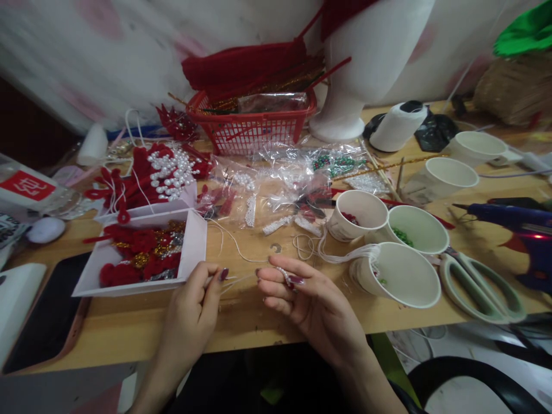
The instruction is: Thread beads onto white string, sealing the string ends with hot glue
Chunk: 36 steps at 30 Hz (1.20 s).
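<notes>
My left hand [196, 305] is closed, thumb and forefinger pinching white string [235, 280] whose strands run across to my right hand [313, 296]. In the right hand, the thumb presses a short strand of small white beads [284, 276] against the fingers, which are partly stretched out. Left of my left hand stands a white box [196, 244] with red fuzzy pieces [140, 247] and gold and silver bits in it. Close by my right hand is a paper cup [403, 273] with white strings over its rim and a few beads inside.
More paper cups [360, 213] stand to the right, some holding red or green beads. Scissors [478, 287] and a blue glue gun [513, 221] lie at the far right. Behind are clear plastic bags [284, 172], a red basket [259, 129] and a thread spool [397, 129]. A phone [47, 313] lies left.
</notes>
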Each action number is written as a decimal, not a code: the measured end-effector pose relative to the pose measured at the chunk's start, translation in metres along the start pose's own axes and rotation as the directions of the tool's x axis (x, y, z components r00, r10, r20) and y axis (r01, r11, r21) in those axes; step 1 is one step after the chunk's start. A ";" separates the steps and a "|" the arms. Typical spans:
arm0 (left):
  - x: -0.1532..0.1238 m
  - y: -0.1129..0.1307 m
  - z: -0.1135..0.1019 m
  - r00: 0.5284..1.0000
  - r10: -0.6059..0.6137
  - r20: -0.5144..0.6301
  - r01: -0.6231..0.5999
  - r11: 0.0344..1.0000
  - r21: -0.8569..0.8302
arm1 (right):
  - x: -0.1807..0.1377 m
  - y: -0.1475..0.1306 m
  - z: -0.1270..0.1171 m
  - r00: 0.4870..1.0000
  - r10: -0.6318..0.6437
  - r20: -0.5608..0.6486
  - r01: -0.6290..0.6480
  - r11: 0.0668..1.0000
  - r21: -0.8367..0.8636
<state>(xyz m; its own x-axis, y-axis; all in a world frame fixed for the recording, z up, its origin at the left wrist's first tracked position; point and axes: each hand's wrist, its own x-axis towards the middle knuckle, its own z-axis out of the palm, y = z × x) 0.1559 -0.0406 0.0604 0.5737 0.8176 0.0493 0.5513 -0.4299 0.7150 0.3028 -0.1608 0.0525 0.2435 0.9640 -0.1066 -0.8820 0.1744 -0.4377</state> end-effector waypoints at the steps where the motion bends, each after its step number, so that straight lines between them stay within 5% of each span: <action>1: 0.000 0.000 0.000 1.000 -0.001 0.001 0.001 1.000 -0.002 | 0.000 0.000 0.000 1.000 -0.002 0.003 0.002 1.000 0.007; 36: -0.001 0.001 0.003 1.000 -0.012 -0.010 0.012 1.000 -0.004 | 0.001 0.001 -0.001 1.000 0.030 0.004 -0.030 0.998 0.048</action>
<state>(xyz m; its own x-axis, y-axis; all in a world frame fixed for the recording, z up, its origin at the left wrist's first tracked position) 0.1573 -0.0428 0.0591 0.5606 0.8267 0.0477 0.5556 -0.4182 0.7186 0.3023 -0.1599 0.0505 0.2153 0.9696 -0.1164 -0.9075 0.1547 -0.3906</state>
